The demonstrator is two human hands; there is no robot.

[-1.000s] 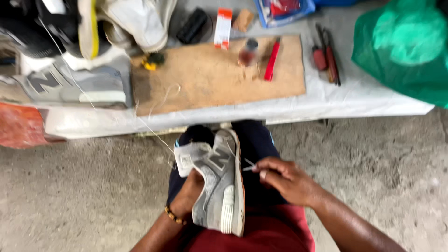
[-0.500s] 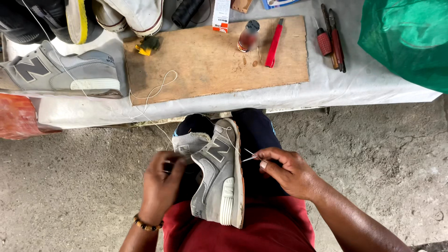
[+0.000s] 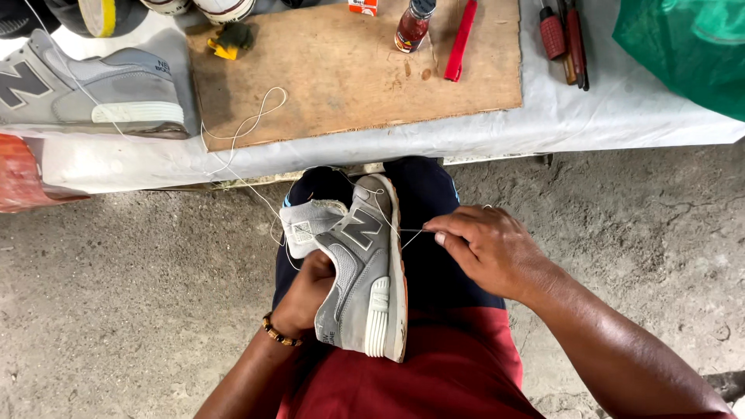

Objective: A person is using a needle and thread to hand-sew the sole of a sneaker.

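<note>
1. Grey sneaker (image 3: 363, 279): rests on the lap, just below the worktop (image 3: 590, 128) edge, propped on its side with the sole edge turned toward the right hand. Placement judged to expose the sole seam for stitching.
2. Long axis of the sneaker: runs roughly away from the body; toe end toward the worktop, heel toward the torso.
3. Left hand (image 3: 304, 295): curled around the sneaker's upper from the tongue side, fingers wrapped and partly hidden. Grip judged to steady the sneaker against thread pull.
4. Right hand (image 3: 485, 248): just right of the sneaker, fingertips pressed together, pinching the white thread (image 3: 411, 230) taut.
5. Thread: leads from the sneaker up onto the wooden board (image 3: 349, 70) beyond it, looped loosely there.
</note>
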